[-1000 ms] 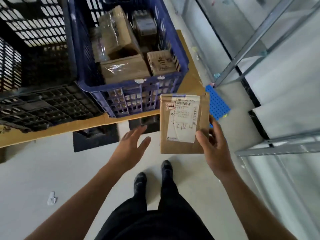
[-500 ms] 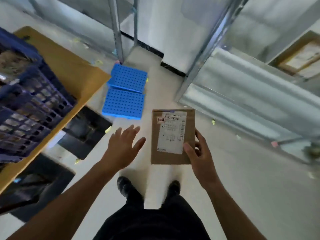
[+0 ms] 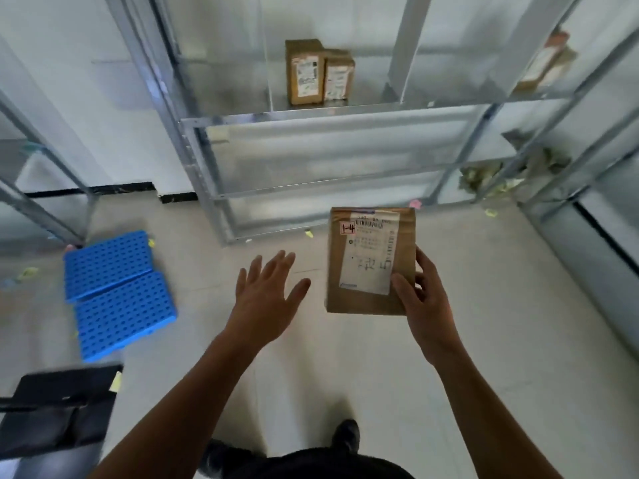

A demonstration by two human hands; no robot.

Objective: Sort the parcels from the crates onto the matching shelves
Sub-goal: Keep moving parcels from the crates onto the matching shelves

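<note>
Right hand: the right hand (image 3: 426, 300) grips the held parcel (image 3: 369, 267) at its lower right corner, thumb on the face. The fingers behind it are mostly hidden.
Left hand: the left hand (image 3: 266, 299) is flat with straight, spread fingers. It holds nothing and is clear of the held parcel.
Held parcel: it is in the air in front of the shelf rack (image 3: 328, 110), face to the camera.
Label: the white label (image 3: 370, 243) carries barcodes and a red-edged sticker reading "1-4". The handwriting and small print are too blurred to read.
Shelved parcels: two shelved parcels (image 3: 306, 72) stand upright and touching on one level of the shelf rack, their labels unreadable.
Third parcel: the third parcel (image 3: 543, 63) is at the shelf rack's right end, smeared and partly behind an upright.
Scraps: pale crumpled scraps (image 3: 484, 174) lie low at the shelf rack's right end; what they are cannot be told.
Blue panels: two perforated blue panels (image 3: 117, 295) lie on the floor left of the shelf rack.
Black object: the black object (image 3: 58, 409) is front-left of the shelf rack, cut off by the picture's edge and unidentifiable.
Shoes: one shoe (image 3: 345, 435) shows; the other is largely hidden by dark clothing.
</note>
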